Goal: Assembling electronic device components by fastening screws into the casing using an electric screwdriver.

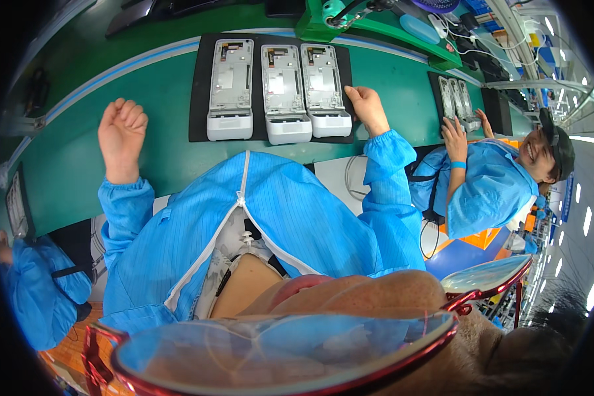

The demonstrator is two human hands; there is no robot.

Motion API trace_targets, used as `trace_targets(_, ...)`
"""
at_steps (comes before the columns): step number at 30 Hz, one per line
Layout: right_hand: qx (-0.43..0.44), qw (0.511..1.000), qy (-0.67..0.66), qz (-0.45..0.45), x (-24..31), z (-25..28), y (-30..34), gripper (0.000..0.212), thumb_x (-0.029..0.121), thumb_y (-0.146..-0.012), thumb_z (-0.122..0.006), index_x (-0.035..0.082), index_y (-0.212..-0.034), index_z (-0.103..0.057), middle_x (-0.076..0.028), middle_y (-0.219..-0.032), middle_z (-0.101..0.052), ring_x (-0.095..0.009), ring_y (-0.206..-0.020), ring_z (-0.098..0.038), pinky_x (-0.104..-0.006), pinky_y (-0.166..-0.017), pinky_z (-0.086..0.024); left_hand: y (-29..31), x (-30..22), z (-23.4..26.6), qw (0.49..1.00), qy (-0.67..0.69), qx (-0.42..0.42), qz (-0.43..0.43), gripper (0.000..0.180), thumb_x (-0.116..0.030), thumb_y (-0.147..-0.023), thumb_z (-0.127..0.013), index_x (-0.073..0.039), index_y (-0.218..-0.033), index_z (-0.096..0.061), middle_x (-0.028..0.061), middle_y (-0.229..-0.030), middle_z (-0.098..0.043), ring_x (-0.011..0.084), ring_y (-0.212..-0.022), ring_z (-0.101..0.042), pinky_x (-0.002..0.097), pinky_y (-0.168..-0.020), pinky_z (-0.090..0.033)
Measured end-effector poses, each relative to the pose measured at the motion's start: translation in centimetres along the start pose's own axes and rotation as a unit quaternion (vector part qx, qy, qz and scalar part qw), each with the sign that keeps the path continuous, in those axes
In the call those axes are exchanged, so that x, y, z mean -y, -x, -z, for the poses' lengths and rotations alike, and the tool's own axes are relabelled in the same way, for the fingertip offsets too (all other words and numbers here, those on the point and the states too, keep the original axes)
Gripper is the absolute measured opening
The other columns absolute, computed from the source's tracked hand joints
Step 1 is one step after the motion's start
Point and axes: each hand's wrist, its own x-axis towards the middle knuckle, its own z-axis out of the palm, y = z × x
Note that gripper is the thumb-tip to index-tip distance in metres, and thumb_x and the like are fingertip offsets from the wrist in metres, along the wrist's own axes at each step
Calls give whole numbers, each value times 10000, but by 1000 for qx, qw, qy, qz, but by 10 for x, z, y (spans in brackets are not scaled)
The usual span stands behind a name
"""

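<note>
Three light-grey device housings lie face up on a black mat (200, 86), their inner trays showing. The left housing (231, 86) lies a little apart; the middle housing (284, 92) and the right housing (325, 86) are side by side. To the left of the mat, my left hand (123, 132) is raised over the green bench, fingers curled in a loose fist with nothing visible in it. At the mat's right edge, close beside the right housing, my right hand (369, 109) has its fingers bent in; whatever may be between them is hidden.
The green bench (162, 92) curves across the view. A green stand (402, 39) rises behind the mat. Another person (495, 171) at right handles similar housings on a second mat (437, 99). A blue sleeve (39, 290) shows at far left.
</note>
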Motion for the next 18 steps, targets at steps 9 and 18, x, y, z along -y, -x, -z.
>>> trace_targets(9,59,983,168,-34,19,35,-2,437,366,-1003,-637,-44,-862,-689,-108,-669,-677,-193,-513,-649,-347,-504,-528,-32,48,-49,989,-59,-31,129,186,-194,-1087,-464,-66,-959,-510,-6,-747,-371,110,-637,-352,260,-571,-313)
trace_targets(18,-303,819,267,408,131,-8,-35,766,282,-704,-917,81,-1357,-571,-174,-1248,-615,-383,-1160,-593,-465,-933,-523,-76,83,-58,977,-112,-8,180,146,-181,-1072,-571,-89,-964,-535,-38,-732,-382,66,-621,-343,228,-561,-307)
